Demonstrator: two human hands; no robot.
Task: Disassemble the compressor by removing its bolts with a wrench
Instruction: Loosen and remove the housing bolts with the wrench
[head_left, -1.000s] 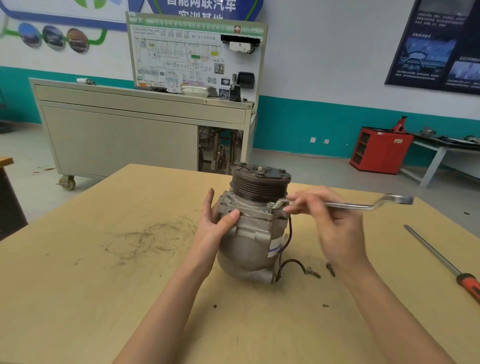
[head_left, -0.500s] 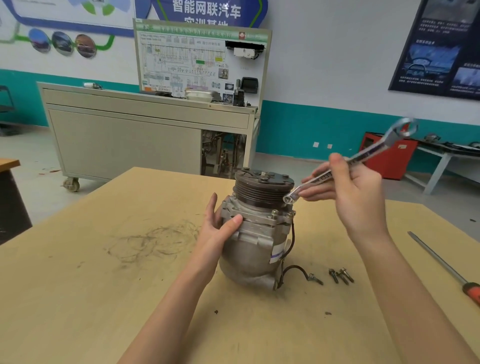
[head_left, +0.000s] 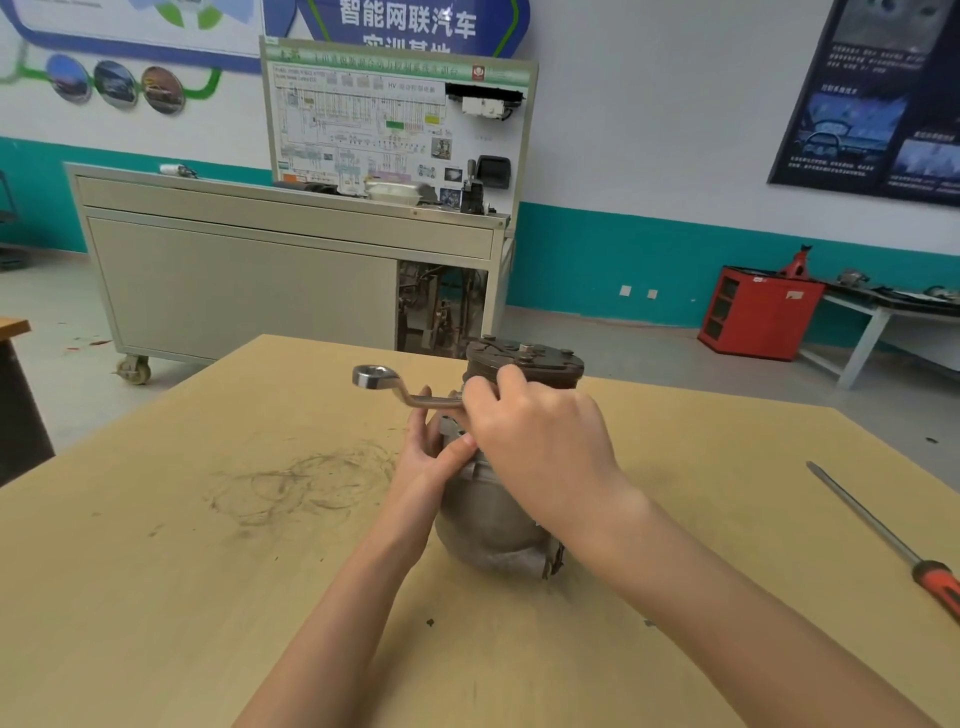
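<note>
a wide tan table (head_left: 156, 597) fills the lower frame, scuffed with dark looping marks left of centre. behind it, in the upper left, a grey wheeled cabinet (head_left: 249, 280) carries a wiring-diagram board. the compressor (head_left: 488, 525) stands upright near the middle of the table, with its grooved pulley (head_left: 524, 358) on top. the right hand (head_left: 540, 441) reaches over the compressor's upper part and hides much of it. its fingers (head_left: 506, 379) are curled tight round the shank of the wrench (head_left: 410, 397), right beside the pulley. the wrench's free ring end sticks out to the left of centre. its other end is hidden under the hand. the left hand (head_left: 426, 462) holds the compressor's left side, with the thumb pressed across the front and the fingers wrapped behind. a screwdriver (head_left: 878, 530) with an orange handle lies well apart at the right edge.
</note>
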